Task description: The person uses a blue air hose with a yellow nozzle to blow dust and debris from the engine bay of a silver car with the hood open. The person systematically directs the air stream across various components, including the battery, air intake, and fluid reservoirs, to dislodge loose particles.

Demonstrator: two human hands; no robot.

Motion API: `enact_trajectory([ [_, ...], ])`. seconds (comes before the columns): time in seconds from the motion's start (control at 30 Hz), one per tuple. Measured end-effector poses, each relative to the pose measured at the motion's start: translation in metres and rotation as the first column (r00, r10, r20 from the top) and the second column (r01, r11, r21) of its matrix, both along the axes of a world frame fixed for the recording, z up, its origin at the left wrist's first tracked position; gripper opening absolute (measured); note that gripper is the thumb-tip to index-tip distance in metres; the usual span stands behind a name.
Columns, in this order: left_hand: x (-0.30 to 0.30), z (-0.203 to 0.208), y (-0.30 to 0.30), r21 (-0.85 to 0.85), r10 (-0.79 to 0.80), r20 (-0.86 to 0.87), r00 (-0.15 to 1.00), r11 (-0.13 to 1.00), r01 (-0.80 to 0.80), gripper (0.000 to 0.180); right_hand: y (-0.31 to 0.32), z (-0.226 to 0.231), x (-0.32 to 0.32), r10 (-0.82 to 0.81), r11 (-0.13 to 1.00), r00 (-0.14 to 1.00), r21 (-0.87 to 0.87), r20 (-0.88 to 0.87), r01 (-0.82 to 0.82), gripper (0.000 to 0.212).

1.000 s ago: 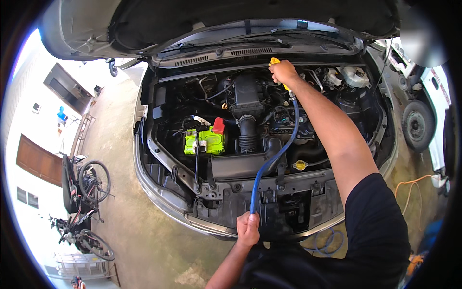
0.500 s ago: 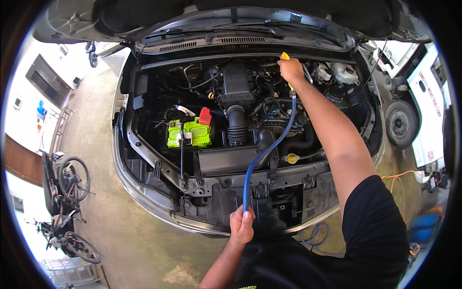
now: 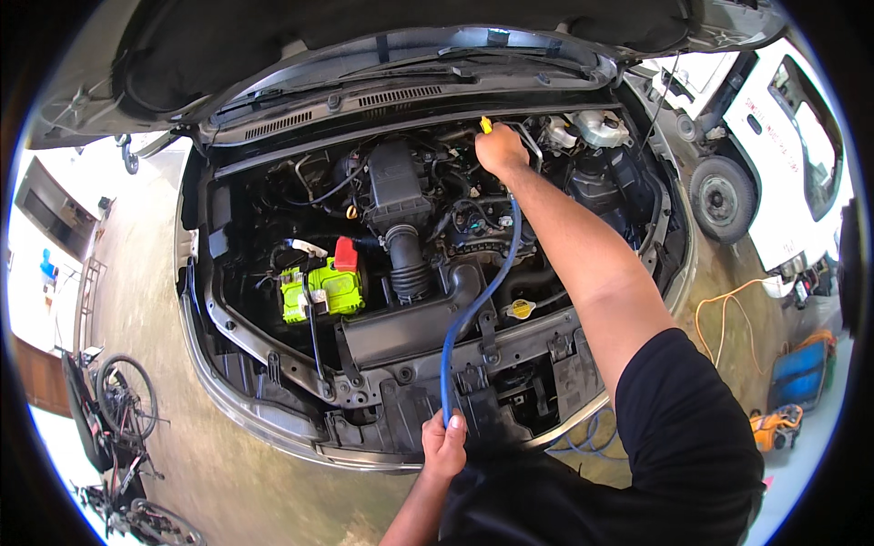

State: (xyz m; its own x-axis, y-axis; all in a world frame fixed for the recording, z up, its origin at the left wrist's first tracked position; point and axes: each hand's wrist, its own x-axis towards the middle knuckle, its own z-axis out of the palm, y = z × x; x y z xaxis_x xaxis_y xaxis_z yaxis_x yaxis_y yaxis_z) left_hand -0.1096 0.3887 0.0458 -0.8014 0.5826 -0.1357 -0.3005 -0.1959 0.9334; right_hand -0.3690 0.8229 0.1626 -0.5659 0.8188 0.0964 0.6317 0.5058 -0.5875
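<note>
Open engine bay (image 3: 401, 227) of a car with the bonnet (image 3: 364, 36) raised. The right hand (image 3: 501, 148), reaching to the rear of the bay, is clenched around a yellow-tipped nozzle (image 3: 486, 125). A blue hose (image 3: 473, 305) runs from it across the engine to the left hand (image 3: 443, 446), which grips it at the front edge. A green-topped battery (image 3: 319, 289) sits left of the hose.

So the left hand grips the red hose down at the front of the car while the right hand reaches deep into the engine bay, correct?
Not quite: the hose is blue, not red, as the head view shows. The rest holds: the left hand has its grip on the hose at the front of the car, and the right hand reaches deep into the engine bay.
</note>
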Motion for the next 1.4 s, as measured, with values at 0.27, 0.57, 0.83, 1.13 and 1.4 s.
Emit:
enact_trajectory([
  [0.27, -0.017, 0.017, 0.016, -0.189, -0.149, -0.123, 0.981, 0.974, 0.125, 0.032, 0.017, -0.009, 0.012, -0.023, 0.995, 0.995, 0.098, 0.094, 0.014, 0.044],
  [0.57, -0.002, 0.009, 0.036, -0.242, -0.163, -0.135, 0.977, 0.962, 0.127, 0.036, 0.046, -0.010, 0.016, -0.001, 0.995, 0.997, 0.102, 0.072, -0.006, 0.045],
  [0.83, 0.035, 0.033, 0.094, -0.280, -0.084, -0.150, 0.985, 0.959, 0.039, 0.038, 0.049, 0.004, 0.024, 0.207, 0.978, 0.978, -0.023, 0.008, -0.207, 0.043],
  [1.13, 0.096, 0.057, 0.154, -0.394, -0.044, -0.200, 0.979, 0.918, -0.039, 0.039, 0.136, -0.010, 0.069, 0.230, 0.970, 0.972, -0.066, -0.055, -0.234, 0.044],
  [1.4, 0.123, 0.074, 0.195, -0.401, -0.014, -0.238, 0.971, 0.912, -0.085, 0.039, 0.158, -0.004, 0.084, 0.275, 0.956, 0.957, -0.078, -0.090, -0.282, 0.043],
])
